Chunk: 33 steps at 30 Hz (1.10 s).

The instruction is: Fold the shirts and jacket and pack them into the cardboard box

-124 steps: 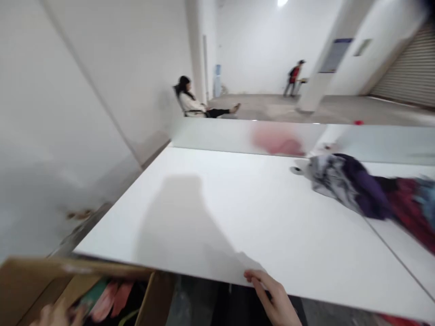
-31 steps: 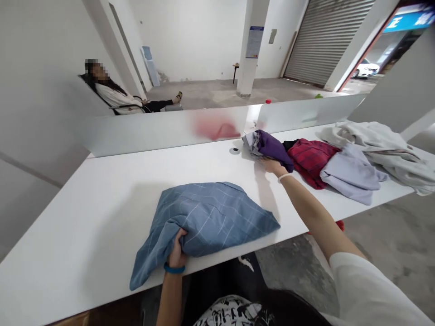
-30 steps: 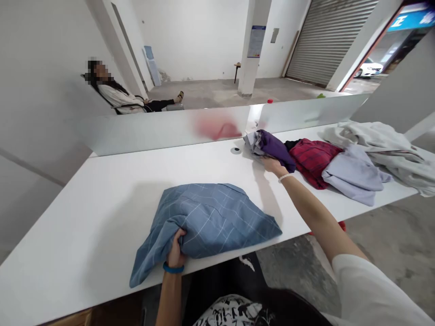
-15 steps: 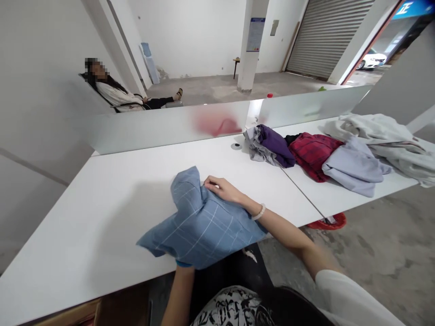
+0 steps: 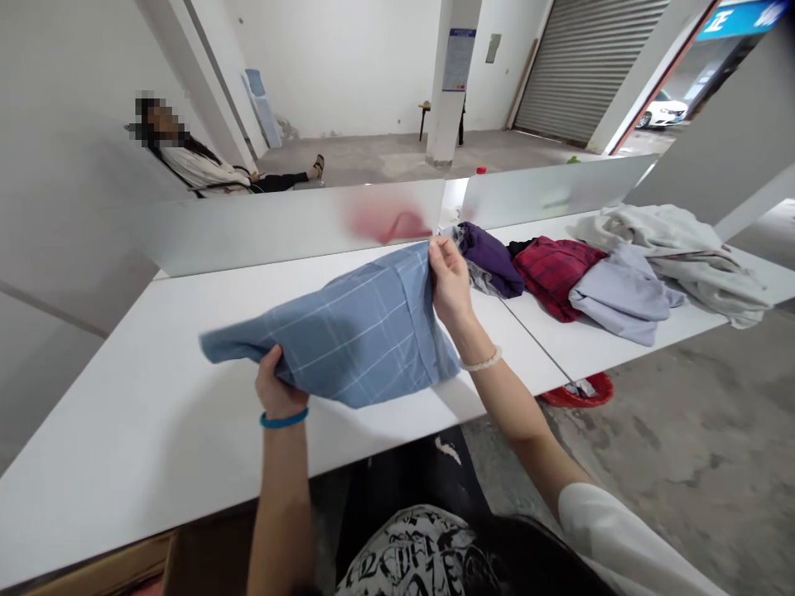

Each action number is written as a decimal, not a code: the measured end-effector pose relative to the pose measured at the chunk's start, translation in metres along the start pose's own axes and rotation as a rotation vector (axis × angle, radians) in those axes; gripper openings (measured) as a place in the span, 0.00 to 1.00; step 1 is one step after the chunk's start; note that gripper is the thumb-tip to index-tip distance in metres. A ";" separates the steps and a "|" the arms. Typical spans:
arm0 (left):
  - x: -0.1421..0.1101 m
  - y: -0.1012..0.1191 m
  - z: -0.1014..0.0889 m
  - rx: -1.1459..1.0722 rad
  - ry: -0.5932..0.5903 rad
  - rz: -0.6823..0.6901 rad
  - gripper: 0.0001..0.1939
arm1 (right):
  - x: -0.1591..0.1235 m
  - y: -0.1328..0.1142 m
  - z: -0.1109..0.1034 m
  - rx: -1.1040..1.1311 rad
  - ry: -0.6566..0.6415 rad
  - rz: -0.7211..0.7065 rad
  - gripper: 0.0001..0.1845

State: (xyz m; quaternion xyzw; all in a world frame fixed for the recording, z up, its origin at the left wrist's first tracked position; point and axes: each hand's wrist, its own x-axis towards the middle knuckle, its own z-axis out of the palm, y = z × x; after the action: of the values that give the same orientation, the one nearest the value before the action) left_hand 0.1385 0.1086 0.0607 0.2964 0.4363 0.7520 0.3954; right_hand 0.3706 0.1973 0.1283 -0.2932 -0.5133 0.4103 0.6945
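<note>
Blue checked cloth hangs lifted above the white table, stretched between both hands: the left hand clenches its near lower edge, the right hand pinches its far upper corner, beside a purple garment.

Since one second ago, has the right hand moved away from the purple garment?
Yes. The right hand has left the purple garment by the frosted divider and now pinches the blue checked cloth, lifted above the table.

A bare, garage-like workspace: rough grey concrete floor, a metal roller shutter door, white square pillar, and long white desks with frosted divider panels.
</note>
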 end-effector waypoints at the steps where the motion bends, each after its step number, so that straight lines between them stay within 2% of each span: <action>1: 0.007 0.016 -0.003 -0.008 0.027 0.010 0.16 | 0.011 0.000 -0.010 -0.011 0.036 -0.026 0.17; 4: 0.031 0.066 -0.031 0.074 0.143 0.217 0.18 | 0.049 0.013 -0.050 -0.056 0.191 -0.099 0.18; 6: 0.044 0.089 -0.062 0.097 0.314 0.436 0.20 | 0.070 0.027 -0.080 -0.146 0.325 -0.109 0.19; 7: 0.047 0.095 -0.079 0.122 0.375 0.486 0.20 | 0.076 0.034 -0.094 -0.237 0.381 -0.084 0.19; 9: 0.045 0.092 -0.110 0.204 0.465 0.504 0.15 | 0.074 0.047 -0.115 -0.512 0.393 -0.035 0.17; 11: 0.033 0.072 -0.128 0.359 0.474 0.429 0.11 | 0.057 0.056 -0.125 -0.857 0.272 -0.051 0.17; 12: 0.025 0.058 -0.131 0.462 0.439 0.372 0.10 | 0.046 0.059 -0.128 -1.014 0.184 -0.077 0.18; 14: 0.008 0.025 -0.123 0.680 0.266 0.249 0.10 | 0.022 0.065 -0.129 -1.252 -0.002 -0.081 0.18; 16: -0.010 -0.005 -0.099 0.845 -0.013 0.171 0.11 | 0.002 0.071 -0.131 -1.383 -0.215 0.034 0.17; 18: -0.028 -0.030 -0.067 0.927 -0.330 0.176 0.11 | -0.010 0.077 -0.135 -1.420 -0.469 0.181 0.17; 20: -0.043 -0.048 -0.035 0.957 -0.577 0.225 0.12 | -0.019 0.083 -0.137 -1.399 -0.667 0.268 0.19; 22: -0.056 -0.063 -0.010 1.011 -0.753 0.279 0.13 | -0.026 0.088 -0.135 -1.376 -0.737 0.293 0.15; 24: -0.066 -0.076 0.006 1.123 -0.880 0.322 0.14 | -0.032 0.089 -0.128 -1.372 -0.729 0.294 0.06; 26: -0.070 -0.086 0.013 1.264 -0.928 0.359 0.17 | -0.037 0.084 -0.118 -1.360 -0.729 0.283 0.02; 28: -0.071 -0.093 0.013 1.373 -0.896 0.387 0.22 | -0.038 0.072 -0.105 -1.252 -0.731 0.248 0.04; 31: -0.070 -0.094 0.010 1.465 -0.781 0.429 0.31 | -0.035 0.048 -0.084 -0.887 -0.628 0.206 0.09; 33: -0.072 -0.091 0.011 1.466 -0.738 0.466 0.36 | -0.034 0.035 -0.066 -0.596 -0.522 0.271 0.14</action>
State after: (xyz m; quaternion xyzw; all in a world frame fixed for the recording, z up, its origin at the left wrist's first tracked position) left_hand 0.2148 0.0793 -0.0223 0.7857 0.5838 0.1970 0.0559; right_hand 0.4192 0.1855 0.0639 -0.4323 -0.7251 0.3920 0.3657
